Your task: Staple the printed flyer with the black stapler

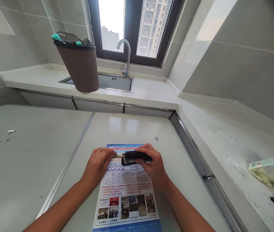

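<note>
Flyer lies flat on the pale table, its blue foot nearest, with white print there too small to read. Above that foot runs a framed row of photographs captioned 培训基地, 公司食堂, 生产车间 and 员工宿舍. Next up come red lines, one beginning 每个月25日, and a ruled grid of figures too fine to make out. Over the sheet's upper part, the right hand has its fingers clamped around a black stapler, whose mouth points towards the left hand. The left fingers are drawn together at the flyer's upper left edge; whether they pinch the paper I cannot tell. Across the top, the red headline shows 特朗普汽车零部件, its right end covered by the right hand.

Just beyond the flyer is a small metallic strip. Far to the left lies a white cable; off to the right, on the worktop, sits a clear bag of pale green contents, its green-and-white label unreadable. Farther back, a brown bin with a dark liner and teal-topped items stands before the sink. Behind are a curved tap and a dark-framed window, with tower blocks outside
</note>
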`<state>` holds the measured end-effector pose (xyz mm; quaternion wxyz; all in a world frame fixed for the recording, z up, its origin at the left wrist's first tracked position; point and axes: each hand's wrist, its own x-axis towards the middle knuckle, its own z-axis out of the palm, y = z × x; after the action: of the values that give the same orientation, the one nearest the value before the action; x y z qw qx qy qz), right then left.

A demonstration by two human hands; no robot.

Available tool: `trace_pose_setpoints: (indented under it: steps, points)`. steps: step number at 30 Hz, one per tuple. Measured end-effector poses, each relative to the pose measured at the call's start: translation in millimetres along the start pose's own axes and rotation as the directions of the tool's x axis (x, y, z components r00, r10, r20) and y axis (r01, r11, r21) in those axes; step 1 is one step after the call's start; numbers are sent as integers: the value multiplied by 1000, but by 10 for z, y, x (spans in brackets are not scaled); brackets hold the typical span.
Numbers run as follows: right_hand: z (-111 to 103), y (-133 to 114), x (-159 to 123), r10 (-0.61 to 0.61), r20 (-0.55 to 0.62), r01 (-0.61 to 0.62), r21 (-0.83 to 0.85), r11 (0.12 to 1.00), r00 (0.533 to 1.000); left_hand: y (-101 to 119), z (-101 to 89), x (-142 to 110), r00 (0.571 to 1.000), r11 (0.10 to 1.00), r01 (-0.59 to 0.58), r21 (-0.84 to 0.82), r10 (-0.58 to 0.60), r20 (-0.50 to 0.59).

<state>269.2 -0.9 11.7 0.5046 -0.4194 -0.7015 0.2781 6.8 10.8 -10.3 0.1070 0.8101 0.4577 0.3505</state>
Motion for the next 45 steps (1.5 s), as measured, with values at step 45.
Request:
trace_pose_setpoints:
  steps: [45]
  points:
    - [-527, -346, 44, 289, 686, -141, -265, 954, 668, -109, -176, 71, 776, 769, 532, -355, -611, -160]
